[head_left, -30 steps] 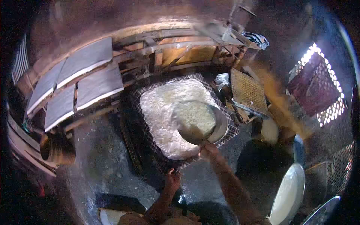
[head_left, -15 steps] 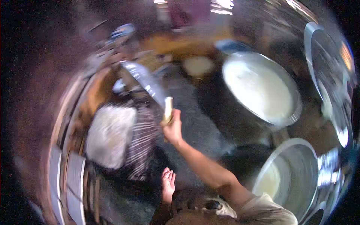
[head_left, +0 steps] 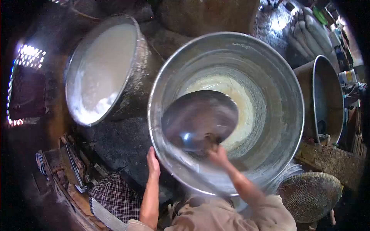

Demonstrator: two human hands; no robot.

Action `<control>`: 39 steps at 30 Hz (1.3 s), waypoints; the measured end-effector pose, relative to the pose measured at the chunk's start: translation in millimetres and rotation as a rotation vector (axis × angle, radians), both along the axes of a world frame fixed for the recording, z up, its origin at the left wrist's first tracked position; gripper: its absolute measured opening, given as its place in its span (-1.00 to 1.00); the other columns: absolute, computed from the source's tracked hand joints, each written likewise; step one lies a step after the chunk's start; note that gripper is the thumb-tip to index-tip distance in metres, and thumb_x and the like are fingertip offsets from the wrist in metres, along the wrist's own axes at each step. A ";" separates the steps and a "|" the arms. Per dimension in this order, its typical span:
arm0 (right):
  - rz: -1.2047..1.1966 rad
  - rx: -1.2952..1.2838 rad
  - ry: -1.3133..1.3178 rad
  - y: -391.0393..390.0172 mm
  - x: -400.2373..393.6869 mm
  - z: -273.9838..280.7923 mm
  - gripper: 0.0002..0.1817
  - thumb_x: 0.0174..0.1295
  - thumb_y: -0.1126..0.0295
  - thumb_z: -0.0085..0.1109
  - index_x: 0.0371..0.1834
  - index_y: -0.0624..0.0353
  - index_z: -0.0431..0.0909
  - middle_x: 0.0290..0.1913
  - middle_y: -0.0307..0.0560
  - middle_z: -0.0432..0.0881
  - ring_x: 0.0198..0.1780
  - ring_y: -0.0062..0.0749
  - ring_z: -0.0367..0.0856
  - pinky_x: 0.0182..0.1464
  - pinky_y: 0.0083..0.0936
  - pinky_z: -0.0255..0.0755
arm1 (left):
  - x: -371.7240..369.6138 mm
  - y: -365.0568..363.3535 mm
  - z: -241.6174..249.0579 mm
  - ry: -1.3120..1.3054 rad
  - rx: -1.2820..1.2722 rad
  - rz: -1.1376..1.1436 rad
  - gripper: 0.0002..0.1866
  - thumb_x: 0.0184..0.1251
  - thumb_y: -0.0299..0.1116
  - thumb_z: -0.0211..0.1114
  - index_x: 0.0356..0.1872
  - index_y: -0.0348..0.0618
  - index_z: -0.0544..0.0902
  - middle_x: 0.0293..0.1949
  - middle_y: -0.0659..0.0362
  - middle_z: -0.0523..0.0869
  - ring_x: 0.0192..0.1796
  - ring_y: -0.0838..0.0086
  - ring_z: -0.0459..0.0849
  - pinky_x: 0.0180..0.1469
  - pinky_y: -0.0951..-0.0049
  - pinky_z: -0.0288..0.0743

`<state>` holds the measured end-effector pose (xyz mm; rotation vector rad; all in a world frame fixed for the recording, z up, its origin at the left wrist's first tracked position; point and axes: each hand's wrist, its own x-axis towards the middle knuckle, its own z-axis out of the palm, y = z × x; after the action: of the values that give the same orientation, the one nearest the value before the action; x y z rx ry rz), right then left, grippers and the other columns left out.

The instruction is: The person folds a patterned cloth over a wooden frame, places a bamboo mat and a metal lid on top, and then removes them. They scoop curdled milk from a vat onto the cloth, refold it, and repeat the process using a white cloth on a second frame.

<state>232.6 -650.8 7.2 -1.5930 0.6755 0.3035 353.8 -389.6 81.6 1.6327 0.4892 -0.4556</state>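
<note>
A wide metal pot [head_left: 283, 111] stands in front of me, with a pale, milky layer [head_left: 231, 84] at its bottom. My right hand [head_left: 217, 154], slightly blurred, reaches over the near rim and is closed on the handle of a big, round, dark metal scoop [head_left: 200, 115]. The scoop is tilted inside the pot and hides part of the pale layer. My left hand [head_left: 153, 163] lies against the outside of the pot at its near left rim. Its visible fingers are stretched out and hold nothing.
A second tub [head_left: 133, 73] of white liquid stands left of the pot. Another deep metal container [head_left: 327, 100] is at the right, above a woven basket [head_left: 310, 196]. Checked cloth [head_left: 115, 196] lies by wooden boards at the lower left. Filled sacks [head_left: 314, 34] lie at the upper right.
My view has turned to the right, towards the big pot. The scoop, held out over the left side before, is now inside the pot. My left hand has come to the pot's side.
</note>
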 end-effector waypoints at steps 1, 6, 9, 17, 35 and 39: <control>-0.060 0.037 0.263 -24.2 -14.8 -32.7 -0.75 0.03 0.39 0.10 -0.27 0.25 0.34 -0.55 -0.21 0.44 -0.59 -0.55 0.37 -0.59 -0.55 0.29 | 11.6 -13.0 8.6 -0.016 0.045 0.007 -0.47 0.31 -0.05 -0.18 -0.06 -0.41 0.40 -0.10 0.06 0.49 -0.05 0.41 0.41 0.04 0.48 0.21; -0.254 -0.351 0.310 -112.2 -93.9 -248.4 -0.92 0.00 0.45 0.06 -0.52 0.21 0.40 -0.69 -0.20 0.42 -0.69 -0.45 0.41 -0.67 -0.45 0.29 | 18.9 -21.8 28.4 -0.052 0.301 0.027 -0.40 0.32 0.01 -0.31 -0.07 -0.43 0.39 -0.07 0.00 0.48 -0.07 0.34 0.44 0.02 0.40 0.25; -0.189 -0.642 0.193 -155.0 -95.0 -347.3 -0.84 -0.02 0.36 0.07 -0.51 0.24 0.43 -0.71 -0.13 0.42 -0.73 -0.37 0.41 -0.69 -0.42 0.31 | 13.7 -27.0 39.3 -0.090 0.500 0.120 -0.36 0.29 0.08 -0.30 -0.05 -0.42 0.35 -0.11 0.00 0.46 -0.09 0.29 0.42 0.00 0.36 0.24; -0.192 -0.588 0.504 -171.4 115.9 -333.6 -0.70 -0.07 0.44 0.00 -0.22 0.31 0.32 -0.36 0.24 0.54 -0.32 0.13 0.52 -0.28 -0.17 0.44 | -23.9 19.5 58.3 -0.004 1.002 0.145 -0.32 0.25 0.16 -0.30 -0.01 -0.38 0.31 -0.03 0.04 0.38 -0.06 0.32 0.34 0.03 0.32 0.22; 0.720 -0.238 0.138 -101.9 126.0 -357.2 -0.58 0.13 0.11 -0.07 -0.01 0.09 0.32 -0.18 0.09 0.53 -0.16 -0.02 0.50 -0.20 -0.22 0.36 | -88.4 111.0 113.3 -0.644 1.795 -0.834 -0.43 0.30 -0.11 -0.14 0.19 -0.34 0.11 0.26 -0.08 0.04 0.23 0.24 0.15 0.24 0.30 0.05; 0.897 -0.133 0.326 -106.3 78.7 -386.2 -0.48 0.13 0.02 -0.14 0.07 0.10 0.26 -0.14 0.12 0.51 -0.12 0.03 0.48 -0.09 -0.19 0.34 | -102.8 109.2 120.4 -0.497 1.589 -0.790 -0.37 0.27 -0.08 -0.08 0.20 -0.35 0.05 0.23 -0.12 0.04 0.18 0.11 0.19 0.23 0.23 0.03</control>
<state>311.3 -757.1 -379.0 -1.9226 0.1759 1.2141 251.0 -280.4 202.0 3.3743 -0.3915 -0.1271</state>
